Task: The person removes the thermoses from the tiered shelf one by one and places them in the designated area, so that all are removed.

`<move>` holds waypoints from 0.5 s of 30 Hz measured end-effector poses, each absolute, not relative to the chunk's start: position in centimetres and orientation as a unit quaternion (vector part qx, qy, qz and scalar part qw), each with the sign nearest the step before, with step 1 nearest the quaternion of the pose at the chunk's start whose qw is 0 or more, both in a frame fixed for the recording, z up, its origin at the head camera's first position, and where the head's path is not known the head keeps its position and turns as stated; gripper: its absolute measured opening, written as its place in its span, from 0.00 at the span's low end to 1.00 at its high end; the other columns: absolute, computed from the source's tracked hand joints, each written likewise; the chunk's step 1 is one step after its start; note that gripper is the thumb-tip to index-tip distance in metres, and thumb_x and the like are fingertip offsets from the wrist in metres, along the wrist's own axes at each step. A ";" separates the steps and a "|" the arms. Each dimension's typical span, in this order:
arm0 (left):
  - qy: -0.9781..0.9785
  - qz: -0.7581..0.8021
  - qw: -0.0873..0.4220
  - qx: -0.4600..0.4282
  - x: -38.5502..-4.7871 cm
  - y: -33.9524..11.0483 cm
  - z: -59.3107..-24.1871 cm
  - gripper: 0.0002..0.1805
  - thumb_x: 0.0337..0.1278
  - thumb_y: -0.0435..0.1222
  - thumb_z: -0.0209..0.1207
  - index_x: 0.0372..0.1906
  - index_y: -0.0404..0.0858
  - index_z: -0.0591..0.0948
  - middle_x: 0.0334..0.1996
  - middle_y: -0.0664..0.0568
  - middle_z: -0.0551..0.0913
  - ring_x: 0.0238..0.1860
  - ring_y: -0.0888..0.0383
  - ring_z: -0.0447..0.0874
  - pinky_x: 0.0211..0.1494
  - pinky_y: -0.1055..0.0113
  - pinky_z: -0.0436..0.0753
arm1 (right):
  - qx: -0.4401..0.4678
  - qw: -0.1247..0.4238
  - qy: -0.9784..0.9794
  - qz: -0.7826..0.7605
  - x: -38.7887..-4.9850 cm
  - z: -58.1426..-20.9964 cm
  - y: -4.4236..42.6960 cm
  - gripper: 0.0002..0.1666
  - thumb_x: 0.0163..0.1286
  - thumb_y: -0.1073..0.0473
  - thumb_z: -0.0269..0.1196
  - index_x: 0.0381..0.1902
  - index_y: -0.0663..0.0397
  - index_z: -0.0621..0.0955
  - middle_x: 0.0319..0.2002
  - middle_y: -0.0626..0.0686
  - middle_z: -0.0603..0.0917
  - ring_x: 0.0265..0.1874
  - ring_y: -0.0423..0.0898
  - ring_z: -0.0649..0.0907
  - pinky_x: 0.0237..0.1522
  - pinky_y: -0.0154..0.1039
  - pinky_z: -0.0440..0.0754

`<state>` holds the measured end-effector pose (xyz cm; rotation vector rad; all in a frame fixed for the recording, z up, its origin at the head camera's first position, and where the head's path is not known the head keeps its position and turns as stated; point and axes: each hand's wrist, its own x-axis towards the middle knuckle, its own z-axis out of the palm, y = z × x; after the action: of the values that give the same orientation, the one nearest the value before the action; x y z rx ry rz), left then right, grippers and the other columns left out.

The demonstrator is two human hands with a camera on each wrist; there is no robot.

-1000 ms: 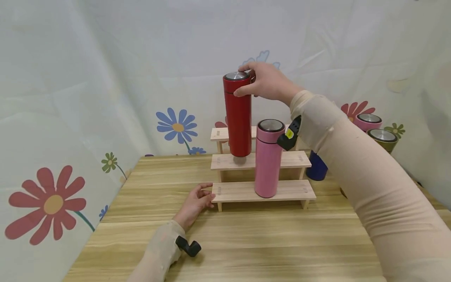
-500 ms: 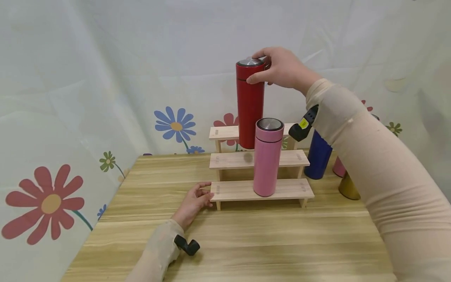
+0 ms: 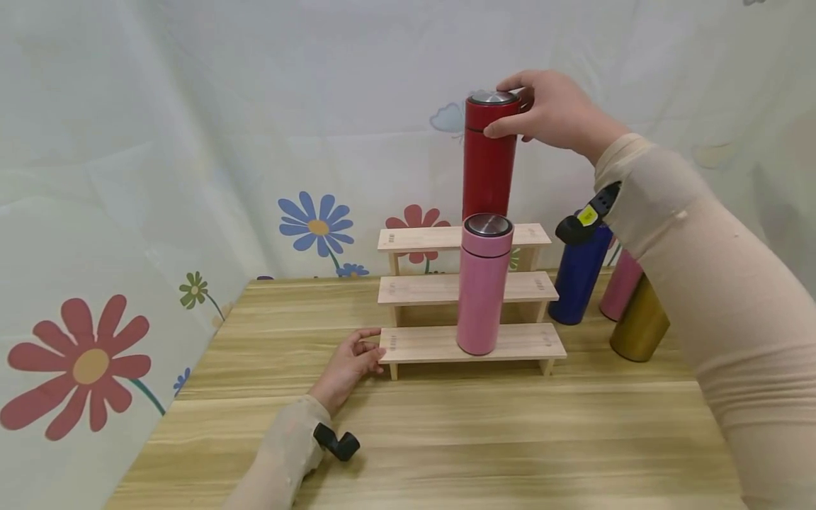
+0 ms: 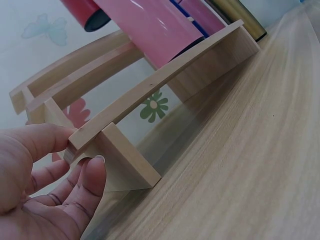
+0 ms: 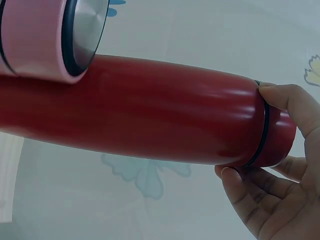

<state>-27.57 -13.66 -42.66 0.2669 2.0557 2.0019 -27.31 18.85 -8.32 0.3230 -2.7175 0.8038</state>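
Note:
My right hand [image 3: 561,113] holds a red bottle [image 3: 487,163] upright by its upper end, thumb on the near side. The lower end is hidden behind the pink bottle [image 3: 482,297] in the head view; in the left wrist view the red bottle's base [image 4: 97,21] hangs clear of the wooden rack. That pink bottle stands on the lowest step of the three-step rack [image 3: 417,345]. At the rack's left end, my left hand [image 3: 347,365] pinches the lowest board's corner; the left wrist view shows its fingers [image 4: 50,137] against the board.
Right of the rack stand a blue bottle [image 3: 579,280], another pink bottle [image 3: 620,287] and a gold bottle [image 3: 639,326], partly covered by my right arm. A flower-printed cloth [image 3: 210,127] hangs behind the wooden table [image 3: 446,439].
The red bottle has moved right and up in my right hand, from over the middle step to behind the pink bottle. My left hand keeps its grip on the rack.

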 end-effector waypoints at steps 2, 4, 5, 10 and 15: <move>0.706 0.691 0.128 0.090 -27.6 -13.6 -42.7 0.27 0.62 0.26 0.55 0.67 0.31 0.65 0.38 0.50 0.76 0.30 0.61 0.77 0.36 0.71 0.82 | 0.107 0.146 -0.943 0.278 -27.1 -8.2 19.5 0.43 0.66 0.44 0.61 0.73 0.53 0.59 0.62 0.60 0.74 0.53 0.53 0.77 0.38 0.27 0.76; 0.706 0.691 0.126 0.089 -27.6 -13.6 -42.7 0.27 0.62 0.25 0.55 0.66 0.31 0.65 0.38 0.50 0.76 0.30 0.61 0.77 0.36 0.71 0.82 | 0.103 0.148 -0.944 0.276 -26.9 -8.1 20.1 0.44 0.66 0.44 0.61 0.73 0.53 0.59 0.62 0.60 0.74 0.53 0.54 0.76 0.37 0.26 0.76; 0.706 0.692 0.126 0.087 -27.6 -13.6 -42.6 0.27 0.62 0.25 0.55 0.66 0.31 0.65 0.38 0.50 0.76 0.30 0.61 0.77 0.36 0.71 0.82 | 0.102 0.149 -0.945 0.274 -26.9 -8.1 20.5 0.44 0.66 0.44 0.61 0.74 0.52 0.59 0.62 0.60 0.74 0.53 0.54 0.76 0.37 0.26 0.76; 0.707 0.691 0.125 0.085 -27.6 -13.5 -42.7 0.27 0.62 0.25 0.55 0.66 0.32 0.65 0.38 0.50 0.76 0.31 0.62 0.77 0.36 0.71 0.82 | 0.085 0.153 -0.949 0.264 -26.5 -8.2 22.4 0.45 0.65 0.44 0.62 0.74 0.52 0.58 0.62 0.61 0.73 0.54 0.57 0.76 0.37 0.27 0.75; 0.708 0.689 0.128 0.087 -27.7 -13.5 -42.8 0.27 0.63 0.26 0.54 0.66 0.32 0.65 0.38 0.50 0.76 0.31 0.61 0.78 0.37 0.70 0.83 | 0.069 0.151 -0.953 0.254 -25.9 -8.4 24.0 0.46 0.65 0.43 0.62 0.74 0.52 0.58 0.62 0.63 0.73 0.51 0.57 0.77 0.37 0.29 0.75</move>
<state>-27.72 -13.49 -42.80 0.2526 2.0604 2.0032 -25.87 23.98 -8.42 0.1986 -2.7351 0.7294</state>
